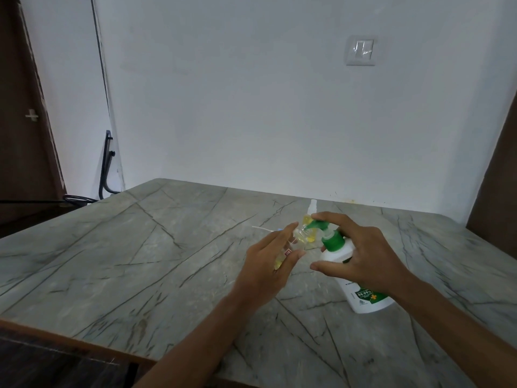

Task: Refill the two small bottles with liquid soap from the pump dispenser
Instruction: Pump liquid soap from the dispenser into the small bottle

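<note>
Near the tabletop's [140, 247] far right edge, the left hand [265, 267] grips a tilted small bottle [288, 251], its mouth at the nozzle of the pump dispenser [333, 242]. The right hand [369, 256] clasps the dispenser, forefinger atop the pump. The second bottle [307, 219] stands just behind.

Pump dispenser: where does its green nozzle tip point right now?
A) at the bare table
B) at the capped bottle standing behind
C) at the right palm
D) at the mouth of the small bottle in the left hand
D: the pump dispenser has its nozzle at the mouth of the small bottle, which the left hand holds tilted; the right hand grips the pump.
</note>
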`<action>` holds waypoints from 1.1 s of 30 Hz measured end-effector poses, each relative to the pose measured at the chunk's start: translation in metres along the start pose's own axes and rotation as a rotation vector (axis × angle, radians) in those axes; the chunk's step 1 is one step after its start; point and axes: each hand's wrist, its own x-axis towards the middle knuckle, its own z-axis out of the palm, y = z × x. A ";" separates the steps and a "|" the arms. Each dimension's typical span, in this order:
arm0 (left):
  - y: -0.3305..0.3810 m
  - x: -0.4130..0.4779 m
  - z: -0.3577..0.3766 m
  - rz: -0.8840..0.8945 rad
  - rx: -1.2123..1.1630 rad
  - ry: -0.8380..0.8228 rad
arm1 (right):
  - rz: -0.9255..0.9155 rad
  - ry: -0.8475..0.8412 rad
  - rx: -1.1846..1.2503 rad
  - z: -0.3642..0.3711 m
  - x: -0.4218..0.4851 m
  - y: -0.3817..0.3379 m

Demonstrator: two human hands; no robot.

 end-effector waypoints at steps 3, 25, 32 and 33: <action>0.000 0.000 0.000 0.005 0.012 -0.005 | 0.009 0.003 -0.001 0.001 0.001 0.001; -0.002 -0.001 -0.001 -0.002 0.006 -0.012 | 0.001 -0.007 0.021 0.003 0.004 0.003; 0.000 0.000 -0.001 0.004 0.012 -0.010 | -0.006 -0.002 0.010 0.002 0.002 -0.001; 0.000 0.000 -0.001 0.009 0.013 -0.010 | -0.002 0.003 0.015 0.002 0.002 -0.001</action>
